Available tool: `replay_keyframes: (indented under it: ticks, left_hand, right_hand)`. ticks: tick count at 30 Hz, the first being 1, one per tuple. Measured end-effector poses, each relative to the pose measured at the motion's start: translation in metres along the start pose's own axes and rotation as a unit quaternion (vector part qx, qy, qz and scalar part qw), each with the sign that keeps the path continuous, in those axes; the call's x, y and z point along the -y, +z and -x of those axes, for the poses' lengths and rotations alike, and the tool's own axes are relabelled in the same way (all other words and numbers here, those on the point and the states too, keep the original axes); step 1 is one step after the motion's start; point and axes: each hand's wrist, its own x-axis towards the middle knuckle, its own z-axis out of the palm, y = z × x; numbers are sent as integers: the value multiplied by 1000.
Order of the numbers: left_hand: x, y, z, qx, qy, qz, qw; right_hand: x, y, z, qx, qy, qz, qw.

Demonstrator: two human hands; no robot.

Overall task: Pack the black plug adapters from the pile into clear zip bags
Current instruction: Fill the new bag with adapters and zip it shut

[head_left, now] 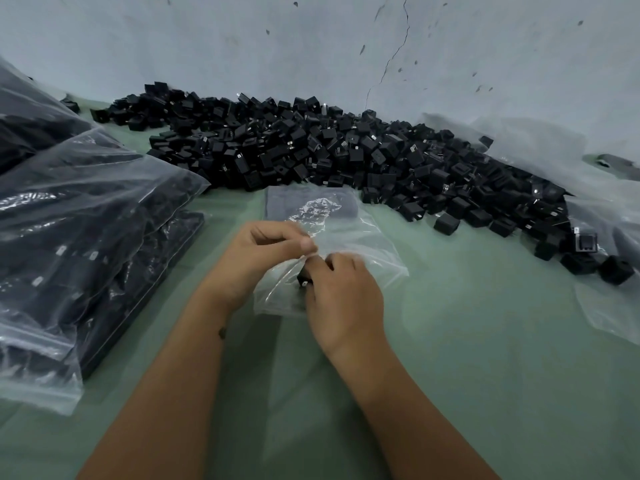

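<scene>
I had a small clear plastic zip bag (346,251) in front of me on the pale green tabletop (485,358), just short of the big pile of black cube-shaped plug adapters (346,150) heaped against the cracked grey wall (311,39). My left hand (263,258) pinched the bag's edge between thumb and curled fingers (308,243), lifting the film so that the mouth would stay parted. My right hand (343,299) was curled round one black adapter (304,280), pressing it against the plastic at the bag's near end; I judged I was feeding it in, though whether it was already past the opening I could not tell, since my knuckles and the wrinkled film hid the seam.

Beyond the bag, between it and the pile, lay a flat stack of empty clear bags (308,202) (kept close, I suppose, so the next one came easily to hand). Left of the bag sat large clear bags stuffed with packed adapters (86,244), finished work set out of my reach zone. Right of the bag, loose plastic sheeting (609,299) trailed off the pile's edge, with a few stray adapters on it. Most of the pile remained unpacked, so the job looked far from done.
</scene>
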Motion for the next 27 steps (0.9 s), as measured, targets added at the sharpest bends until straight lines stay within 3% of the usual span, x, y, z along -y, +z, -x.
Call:
replay_keyframes:
  ticks: [2, 6, 9, 21, 27]
  left_hand:
    - [4, -1, 1, -57, -7, 3, 998]
    - [16, -5, 1, -287, -54, 1, 956]
    - [21, -6, -1, -361, -77, 30, 929]
    - [24, 3, -4, -325, -79, -88, 938]
    - [28, 2, -11, -333, -90, -109, 932]
  right_hand:
    - [0, 1, 0, 26, 1, 3, 1000]
    - [-4, 1, 2, 49, 10, -12, 999]
    - [-7, 1, 2, 69, 23, -44, 996]
    - [-8, -2, 5, 43, 20, -39, 998]
    - [-13, 8, 3, 103, -6, 22, 994]
